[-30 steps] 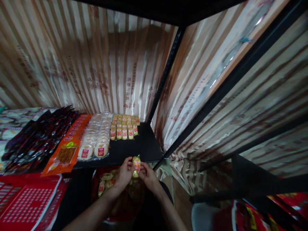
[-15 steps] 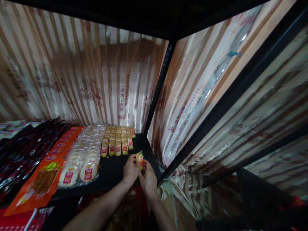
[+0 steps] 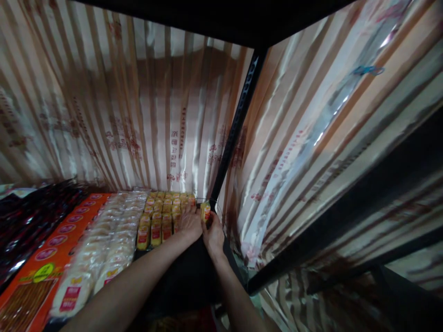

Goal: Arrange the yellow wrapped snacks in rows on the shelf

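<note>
Both my hands reach deep onto a black shelf (image 3: pixel 188 281). My left hand (image 3: pixel 191 224) and my right hand (image 3: pixel 213 235) are closed together on a small yellow snack packet with a red label (image 3: pixel 205 211), held upright near the shelf's back right corner. The packet is just right of several rows of matching yellow packets (image 3: pixel 161 216). My left hand covers part of those rows.
Left of the yellow packets lie rows of pale round cakes in clear wrap (image 3: pixel 104 249), then orange flat packs (image 3: pixel 41 272), then dark red packs (image 3: pixel 24 216). Striped satin curtain (image 3: pixel 138 115) hangs behind. A black upright post (image 3: pixel 235 124) stands at the shelf's right corner.
My hands have carried the packet from the shelf's front edge to the back right corner beside the yellow rows. The camera has moved closer and lower over the shelf.
</note>
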{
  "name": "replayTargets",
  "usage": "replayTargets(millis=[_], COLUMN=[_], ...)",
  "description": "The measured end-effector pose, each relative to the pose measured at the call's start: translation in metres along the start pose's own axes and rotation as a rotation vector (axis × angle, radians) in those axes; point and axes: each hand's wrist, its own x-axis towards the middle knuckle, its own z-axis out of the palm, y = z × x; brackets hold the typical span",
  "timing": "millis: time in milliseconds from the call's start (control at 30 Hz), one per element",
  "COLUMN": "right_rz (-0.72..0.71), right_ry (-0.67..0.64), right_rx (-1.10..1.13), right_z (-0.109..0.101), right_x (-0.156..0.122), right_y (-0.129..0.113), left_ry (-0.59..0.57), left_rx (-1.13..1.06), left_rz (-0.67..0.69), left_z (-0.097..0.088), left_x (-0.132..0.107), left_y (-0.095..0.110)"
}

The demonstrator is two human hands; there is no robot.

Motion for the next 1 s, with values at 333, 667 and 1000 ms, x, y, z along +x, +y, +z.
replayTargets(millis=[333,667,1000], right_rz=[0.072,0.05,0.005], right_ry=[0.0,-0.068,-0.107], right_rx=[-0.058,-0.089,0.017], right_z=[0.04,0.063,0.064], right_x=[0.055,0.071,0.073], right_y=[0.014,0.025,0.021], left_ry=[-0.254,-0.25,-0.287], left_rx=[0.22,0.318,0.345], left_rz=[0.132,0.252,0.24], left_z=[0.008,0.015,0.015], left_x=[0.053,0.072,0.072], left_y=[-0.026,-0.036,-0.038])
